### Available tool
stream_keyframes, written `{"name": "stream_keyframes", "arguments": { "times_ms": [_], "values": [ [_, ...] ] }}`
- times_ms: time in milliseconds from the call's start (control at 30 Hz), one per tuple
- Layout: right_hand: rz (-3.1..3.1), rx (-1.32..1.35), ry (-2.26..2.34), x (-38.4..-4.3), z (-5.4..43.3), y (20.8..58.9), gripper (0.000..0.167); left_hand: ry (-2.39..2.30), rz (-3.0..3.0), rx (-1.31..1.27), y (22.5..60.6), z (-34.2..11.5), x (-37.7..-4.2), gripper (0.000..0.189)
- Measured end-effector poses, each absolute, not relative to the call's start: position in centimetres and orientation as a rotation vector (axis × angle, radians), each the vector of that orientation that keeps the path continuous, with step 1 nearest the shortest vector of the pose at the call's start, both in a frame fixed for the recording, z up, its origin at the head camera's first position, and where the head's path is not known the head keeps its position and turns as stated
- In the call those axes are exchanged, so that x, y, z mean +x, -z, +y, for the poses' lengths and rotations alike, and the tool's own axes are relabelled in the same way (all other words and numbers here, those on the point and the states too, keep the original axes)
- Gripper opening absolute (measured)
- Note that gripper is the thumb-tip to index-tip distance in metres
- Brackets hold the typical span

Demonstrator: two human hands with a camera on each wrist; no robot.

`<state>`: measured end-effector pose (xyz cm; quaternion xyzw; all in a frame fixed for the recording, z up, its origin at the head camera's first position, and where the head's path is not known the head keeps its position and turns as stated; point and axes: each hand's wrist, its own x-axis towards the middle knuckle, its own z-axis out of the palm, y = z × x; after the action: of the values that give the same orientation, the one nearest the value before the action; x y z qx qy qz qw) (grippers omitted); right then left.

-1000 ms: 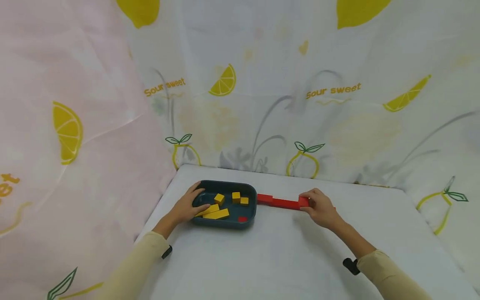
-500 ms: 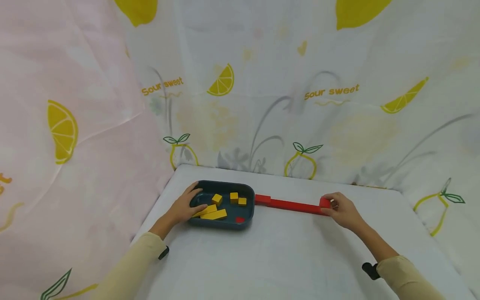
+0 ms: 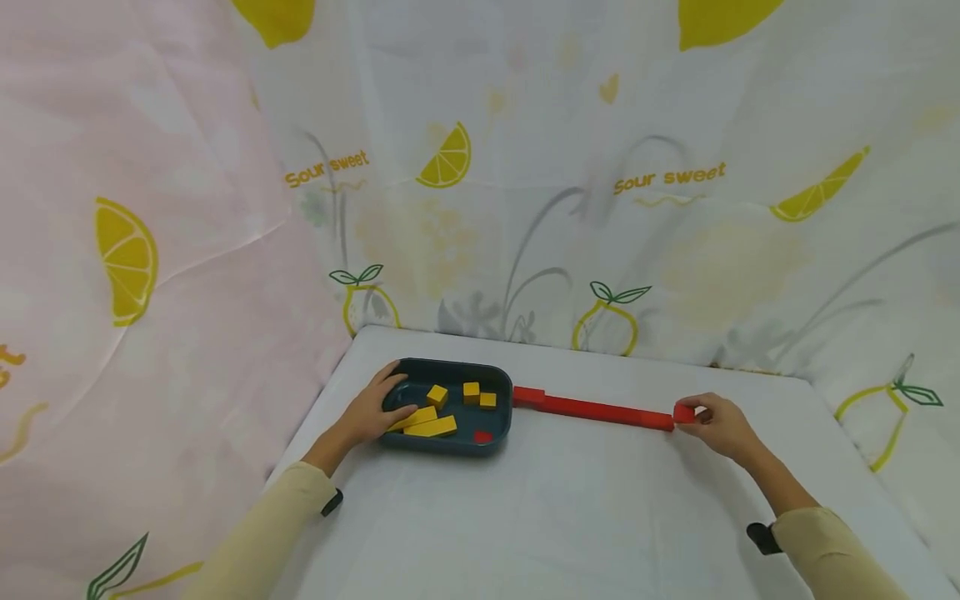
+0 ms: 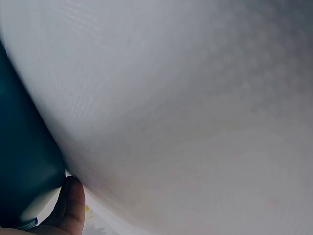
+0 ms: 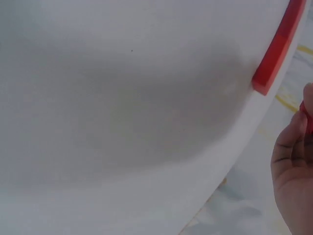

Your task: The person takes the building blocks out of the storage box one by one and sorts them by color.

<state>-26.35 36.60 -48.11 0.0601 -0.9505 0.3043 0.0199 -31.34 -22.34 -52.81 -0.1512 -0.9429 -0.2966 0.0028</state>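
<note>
My right hand [image 3: 722,427] pinches a small red block [image 3: 683,413] between thumb and fingertips, right at the right end of a long row of red blocks [image 3: 600,411]. In the right wrist view the end of the red row [image 5: 268,73] lies on the white surface, and the held red block [image 5: 306,117] shows only partly behind the fingers. At the left, my left hand [image 3: 369,412] grips the left end of a dark teal tray [image 3: 450,447]. Inside are yellow cubes [image 3: 437,396], long yellow blocks [image 3: 431,427] and a small red piece [image 3: 483,437].
A raised red block [image 3: 529,397] sits at the row's left end, against the tray's right side. The white table [image 3: 555,517] extends in front of both hands. A lemon-printed cloth [image 3: 540,250] hangs behind the table and along its sides.
My right hand has moved right along the red row with the red block, from partway along it to its right end. My left hand and the tray have stayed put.
</note>
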Motion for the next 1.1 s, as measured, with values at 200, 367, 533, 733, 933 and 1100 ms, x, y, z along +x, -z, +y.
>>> {"name": "stream_keyframes", "arguments": {
  "times_ms": [200,367,533,733,933,1100],
  "values": [
    [-3.051,0.096,-0.985,-26.6,37.9,48.4,0.039,0.94,-2.971,-0.473,52.8,-22.2,-31.4,0.075],
    [-3.123,0.096,-0.952,-27.5,38.3,48.4,0.037,0.942,-2.957,-0.455,52.7,-22.3,-31.4,0.076],
    [-3.171,0.066,-0.932,-27.9,38.5,48.9,0.039,0.95,-2.96,-0.459,52.8,-22.2,-31.4,0.076],
    [-3.199,0.028,-0.944,-27.8,38.9,49.5,0.043,0.953,-2.986,-0.451,53.1,-22.0,-31.4,0.077],
    [-3.199,0.038,-0.982,-28.1,39.1,50.1,0.043,0.949,-2.97,-0.456,52.9,-22.2,-31.5,0.076],
    [-3.195,0.017,-1.01,-28.6,39.1,50.3,0.04,0.959,-2.964,-0.461,52.6,-22.3,-31.5,0.076]
  ]
}}
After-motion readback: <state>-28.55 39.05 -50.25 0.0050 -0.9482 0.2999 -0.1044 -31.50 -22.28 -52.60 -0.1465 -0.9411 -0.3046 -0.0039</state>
